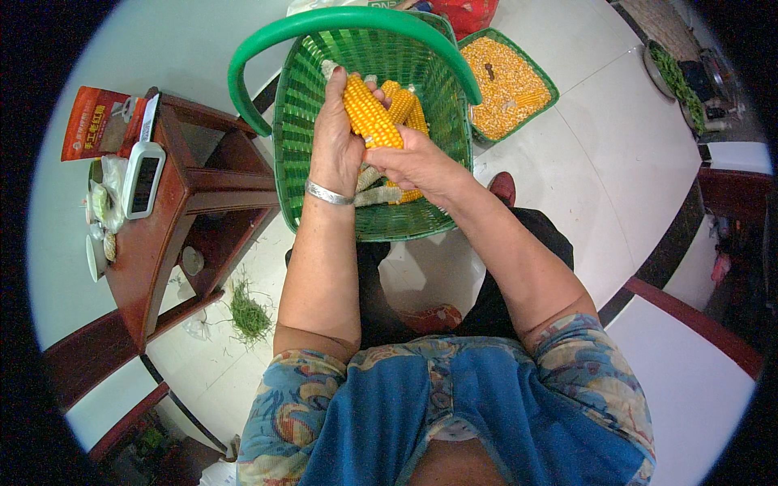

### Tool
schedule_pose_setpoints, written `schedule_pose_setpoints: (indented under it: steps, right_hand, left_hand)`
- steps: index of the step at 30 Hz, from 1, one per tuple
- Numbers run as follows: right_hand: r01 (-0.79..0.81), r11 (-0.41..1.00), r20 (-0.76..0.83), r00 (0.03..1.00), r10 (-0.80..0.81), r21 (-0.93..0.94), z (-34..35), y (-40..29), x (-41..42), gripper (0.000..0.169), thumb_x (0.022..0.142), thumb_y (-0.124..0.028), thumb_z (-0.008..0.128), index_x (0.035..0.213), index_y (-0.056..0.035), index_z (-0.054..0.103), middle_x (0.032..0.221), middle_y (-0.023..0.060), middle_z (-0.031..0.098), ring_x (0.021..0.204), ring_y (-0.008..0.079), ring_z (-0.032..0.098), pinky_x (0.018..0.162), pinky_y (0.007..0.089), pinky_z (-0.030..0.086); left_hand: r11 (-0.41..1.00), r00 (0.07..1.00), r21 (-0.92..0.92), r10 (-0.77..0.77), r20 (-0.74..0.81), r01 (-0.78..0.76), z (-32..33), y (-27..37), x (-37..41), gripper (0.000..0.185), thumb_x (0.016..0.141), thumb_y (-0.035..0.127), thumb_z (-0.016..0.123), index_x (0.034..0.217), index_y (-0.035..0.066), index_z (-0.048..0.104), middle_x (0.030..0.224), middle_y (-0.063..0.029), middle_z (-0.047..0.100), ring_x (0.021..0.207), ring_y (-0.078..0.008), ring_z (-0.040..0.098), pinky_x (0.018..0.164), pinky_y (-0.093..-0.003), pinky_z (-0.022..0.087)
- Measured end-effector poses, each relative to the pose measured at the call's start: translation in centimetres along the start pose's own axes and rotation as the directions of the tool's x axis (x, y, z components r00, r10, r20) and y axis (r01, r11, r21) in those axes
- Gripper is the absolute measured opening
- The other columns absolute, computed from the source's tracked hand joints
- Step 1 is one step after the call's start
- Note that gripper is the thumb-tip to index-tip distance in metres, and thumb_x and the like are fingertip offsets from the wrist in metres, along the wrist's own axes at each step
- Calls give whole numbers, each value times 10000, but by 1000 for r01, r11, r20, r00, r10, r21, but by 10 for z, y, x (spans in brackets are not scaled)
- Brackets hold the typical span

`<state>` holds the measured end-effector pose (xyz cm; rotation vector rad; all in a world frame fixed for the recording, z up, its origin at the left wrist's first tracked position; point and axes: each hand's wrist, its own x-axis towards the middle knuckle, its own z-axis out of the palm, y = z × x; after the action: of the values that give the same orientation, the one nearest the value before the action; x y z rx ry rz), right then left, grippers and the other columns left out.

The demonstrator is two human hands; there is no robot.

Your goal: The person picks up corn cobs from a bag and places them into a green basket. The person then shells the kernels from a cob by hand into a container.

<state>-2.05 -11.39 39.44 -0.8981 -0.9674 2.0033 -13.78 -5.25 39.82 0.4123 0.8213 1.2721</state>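
Observation:
Both hands meet on a yellow ear of dried corn (371, 112) above a green woven basket (295, 149). My left hand (338, 127), with a silver bracelet at the wrist, wraps the ear from the left, its thumb along the upper end. My right hand (419, 161) holds the lower end, its thumb pointing left across it. Fingers hide part of the ear. More yellow ears (416, 115) lie in the basket behind the hands, and pale, mostly bare cobs (378, 195) show below them. The basket's thick green handle (358, 18) arches over its far side.
Right of the basket, a green woven tray (554, 91) holds loose corn kernels (504, 79). A reddish wooden side table (152, 225) at left bears a white-framed device (143, 180) and a red packet (103, 124). Green plant stems (248, 316) lie on the floor beside it.

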Motion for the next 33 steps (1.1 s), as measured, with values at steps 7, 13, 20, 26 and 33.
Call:
schedule_pose_setpoints:
  steps: [7, 13, 20, 26, 33]
  right_hand:
    - [79, 997, -84, 993, -81, -26, 9, -2, -2, 184, 777, -188, 624, 891, -114, 501, 610, -68, 411, 432, 8, 300, 368, 171, 182]
    - [-30, 999, -64, 997, 32, 25, 4, -8, -5, 173, 792, -215, 611, 883, -110, 508, 633, -49, 440, 425, 7, 309, 355, 169, 201]
    - [3, 1000, -50, 999, -2, 29, 0, -1, 0, 159, 800, -224, 591, 796, -104, 487, 645, -29, 451, 395, 4, 285, 327, 171, 188]
    - [276, 800, -235, 860, -453, -533, 1, 11, 10, 320, 683, -207, 656, 915, -21, 538, 787, 71, 598, 662, 185, 585, 612, 303, 472]
    - [226, 802, -232, 883, -409, -553, -6, 14, 13, 424, 692, -309, 660, 949, 9, 547, 824, 120, 609, 773, 217, 598, 687, 330, 476]
  left_hand:
    - [1000, 1000, 19, 20, -4, -19, 1, -3, 1, 335, 833, 340, 561, 932, 40, 452, 780, -96, 540, 661, -183, 559, 637, -340, 511]
    - [1000, 1000, 11, -3, -14, 3, 0, -2, 1, 324, 832, 323, 568, 928, 37, 447, 783, -102, 538, 660, -191, 560, 609, -320, 512]
    - [999, 999, 5, -32, -4, 32, -2, -2, 2, 340, 831, 335, 568, 943, 38, 445, 803, -104, 541, 677, -196, 567, 617, -317, 514]
    - [999, 999, -2, -45, 0, 45, 3, -2, 0, 354, 832, 353, 561, 951, 39, 448, 800, -107, 550, 706, -207, 582, 636, -324, 516]
    - [999, 1000, 18, -29, 5, 29, 4, 1, -1, 356, 835, 379, 544, 932, 47, 459, 777, -95, 543, 719, -204, 572, 670, -338, 510]
